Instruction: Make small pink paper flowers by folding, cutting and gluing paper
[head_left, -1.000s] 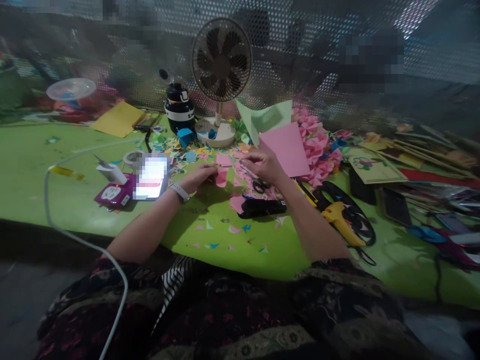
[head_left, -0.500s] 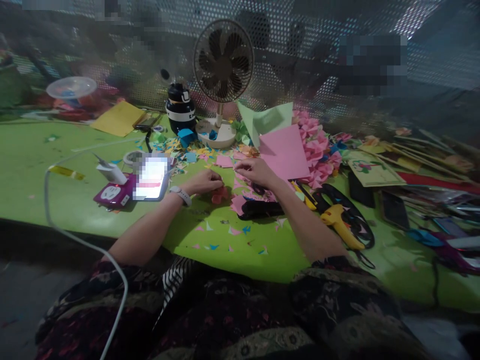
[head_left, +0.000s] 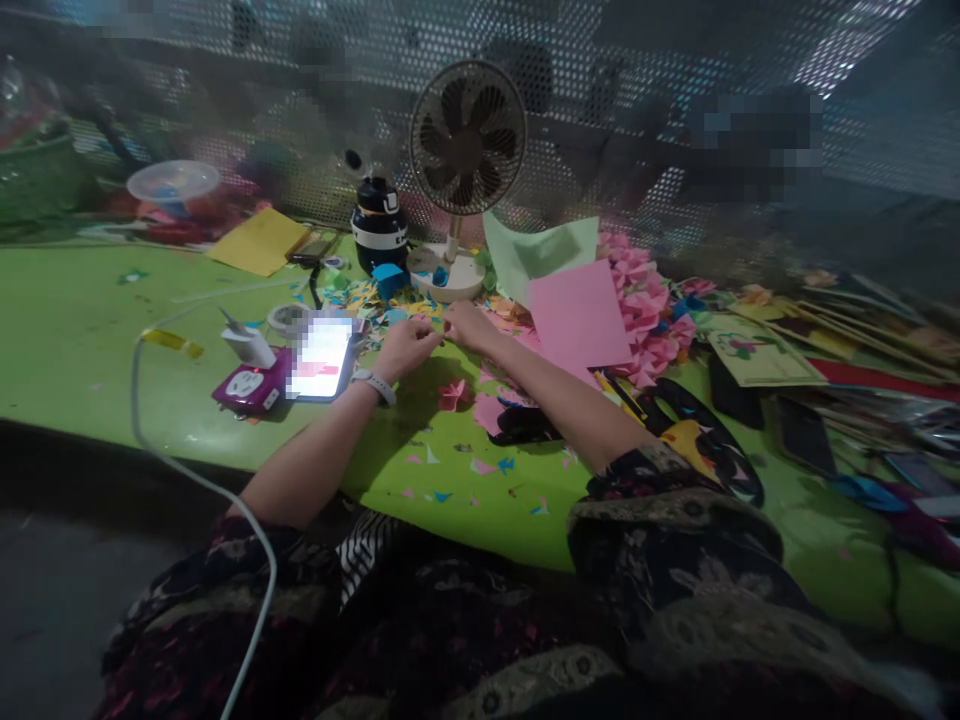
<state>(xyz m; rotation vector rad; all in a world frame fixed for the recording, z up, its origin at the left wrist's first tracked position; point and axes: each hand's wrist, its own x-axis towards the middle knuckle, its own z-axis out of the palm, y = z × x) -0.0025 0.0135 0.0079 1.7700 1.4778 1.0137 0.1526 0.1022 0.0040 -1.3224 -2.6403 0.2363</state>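
Note:
My left hand [head_left: 407, 349], with a pale watch band on its wrist, is raised over the green table. Its fingers are pinched together, and whatever they hold is too small to make out. Close against it, my right hand [head_left: 469, 328] is also closed, fingertips almost meeting those of the left. Just below both hands, a pink paper flower [head_left: 454, 395] lies on the table. Pink paper pieces [head_left: 491, 412] and a black tool [head_left: 525, 424], partly covered by my right forearm, lie to its right.
A lit phone [head_left: 321, 358] leans by a purple power box [head_left: 251, 385] on the left. Behind stand a fan [head_left: 469, 140] and a bottle [head_left: 379, 230]. Pink sheet [head_left: 581, 315], paper flowers [head_left: 645, 290] and a yellow glue gun [head_left: 686, 445] are on the right. A white cable hangs over the table edge.
My right hand has moved left and up to my left hand. My left hand has lifted away from the pink flower, which now lies uncovered. The view has shifted slightly.

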